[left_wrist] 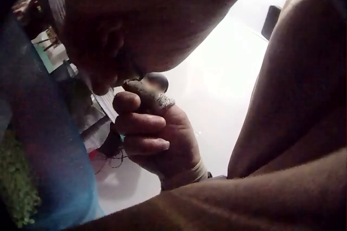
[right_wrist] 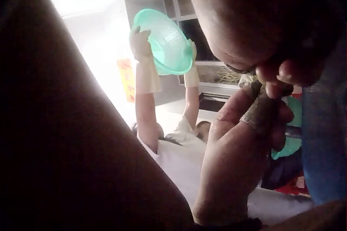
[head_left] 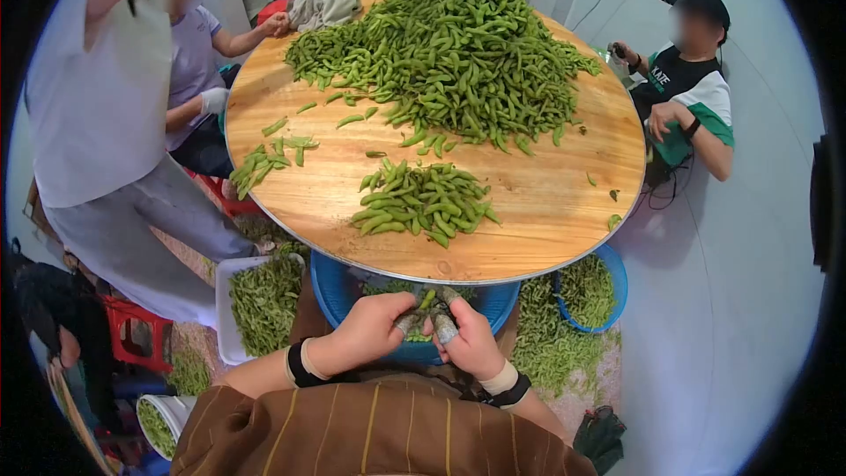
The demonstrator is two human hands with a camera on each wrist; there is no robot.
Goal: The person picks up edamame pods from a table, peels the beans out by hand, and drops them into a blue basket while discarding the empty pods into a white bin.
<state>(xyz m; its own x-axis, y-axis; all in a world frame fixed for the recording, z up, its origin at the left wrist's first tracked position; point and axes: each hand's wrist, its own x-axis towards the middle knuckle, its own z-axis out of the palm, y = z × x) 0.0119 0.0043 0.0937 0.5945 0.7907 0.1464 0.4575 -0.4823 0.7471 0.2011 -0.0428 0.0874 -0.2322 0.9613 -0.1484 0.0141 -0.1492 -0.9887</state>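
Over the blue tub [head_left: 330,296], my left hand [head_left: 374,328] and right hand [head_left: 471,344] meet, fingertips together. Between them they pinch a green soybean pod [head_left: 428,299]. Grey, dirt-stained wraps cover the thumbs and some fingertips. In the left wrist view the right hand [left_wrist: 162,139] has its fingers curled in, its wrapped thumb right against the dark left hand [left_wrist: 146,30]. From the right wrist the left hand's wrapped fingertips [right_wrist: 259,113] touch the right hand's; the pod is hidden there. Just beyond lies a small pile of pods [head_left: 423,200] on the round wooden table [head_left: 546,211].
A tall heap of pods [head_left: 467,53] covers the table's far side. A white bin [head_left: 225,317] and a blue basket [head_left: 622,291] hold more pods. Someone standing at left lifts a green basin [right_wrist: 165,41] overhead. Others sit around the table.
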